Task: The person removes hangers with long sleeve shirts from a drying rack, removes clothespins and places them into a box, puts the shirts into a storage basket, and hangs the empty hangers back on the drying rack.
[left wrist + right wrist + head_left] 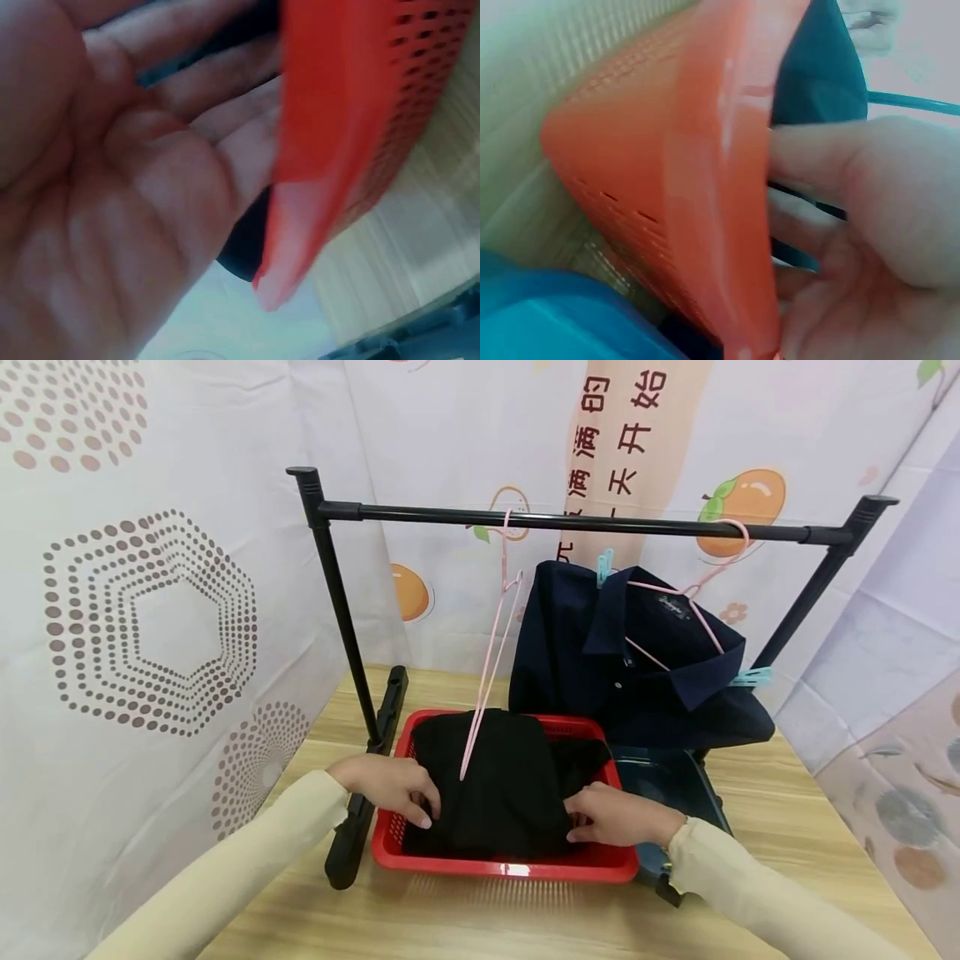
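A black garment (pixel 498 793) lies folded in a red plastic basket (pixel 510 868), which stands on the wooden table. At the garment's left side is my left hand (pixel 390 789), its fingers bent down over the cloth; the left wrist view has the basket rim hiding the fingertips. My right hand (pixel 618 816) holds the garment's right edge between thumb and curled fingers, just inside the rim. Above the garment a pink hanger (pixel 491 643) hangs from the black rail (pixel 450 516), its lower end in front of the cloth.
On the rail's right side, a navy collared shirt (pixel 558 643) hangs on another pink hanger (pixel 708 578), with light-blue clips (pixel 752 677) at its shoulders. Below it stands a dark blue basin (pixel 660 777), right of the basket. The rack's left foot (pixel 348 843) stands beside the basket. Printed curtains (pixel 450 427) surround the table.
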`<state>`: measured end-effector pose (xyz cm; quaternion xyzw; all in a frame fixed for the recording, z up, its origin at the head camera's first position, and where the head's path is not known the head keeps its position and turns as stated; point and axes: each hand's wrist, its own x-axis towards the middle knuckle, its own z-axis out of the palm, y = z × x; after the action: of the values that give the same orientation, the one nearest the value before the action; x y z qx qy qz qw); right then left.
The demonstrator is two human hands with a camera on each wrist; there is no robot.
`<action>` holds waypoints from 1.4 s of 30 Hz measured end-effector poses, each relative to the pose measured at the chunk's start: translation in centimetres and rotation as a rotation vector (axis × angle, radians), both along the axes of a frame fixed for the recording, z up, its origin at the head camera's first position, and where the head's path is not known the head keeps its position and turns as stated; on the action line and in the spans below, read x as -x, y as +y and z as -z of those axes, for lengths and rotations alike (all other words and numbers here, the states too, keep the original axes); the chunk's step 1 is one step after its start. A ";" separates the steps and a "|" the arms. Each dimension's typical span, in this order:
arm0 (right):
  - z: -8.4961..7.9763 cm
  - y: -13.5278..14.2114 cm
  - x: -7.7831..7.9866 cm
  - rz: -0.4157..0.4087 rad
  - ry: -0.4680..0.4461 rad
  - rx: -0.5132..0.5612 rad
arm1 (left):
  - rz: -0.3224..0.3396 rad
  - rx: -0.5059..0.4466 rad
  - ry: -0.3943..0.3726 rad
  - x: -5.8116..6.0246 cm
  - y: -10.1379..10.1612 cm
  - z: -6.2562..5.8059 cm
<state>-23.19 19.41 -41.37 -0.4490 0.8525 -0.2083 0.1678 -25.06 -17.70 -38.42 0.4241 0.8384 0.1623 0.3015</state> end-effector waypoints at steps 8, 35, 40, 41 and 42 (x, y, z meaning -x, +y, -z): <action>-3.0 0.1 2.0 0.204 -0.068 -0.019 | -0.369 -0.300 -0.022 3.0 -1.0 -1.5; -0.6 -2.5 2.5 0.158 0.060 -0.255 | -0.176 0.251 0.152 2.0 2.9 0.5; -0.5 -2.6 2.2 0.143 0.034 -0.346 | -0.150 0.319 0.193 1.3 3.0 1.4; -0.5 -2.7 2.1 0.141 0.022 -0.353 | -0.154 0.324 0.197 1.2 3.0 1.6; -0.4 -2.7 2.1 0.138 0.008 -0.355 | -0.161 0.328 0.199 1.1 3.0 1.8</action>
<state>-25.32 16.71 -40.92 -0.3536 0.9054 -0.0639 0.2262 -26.18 -14.69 -40.24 0.3148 0.9104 0.0043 0.2685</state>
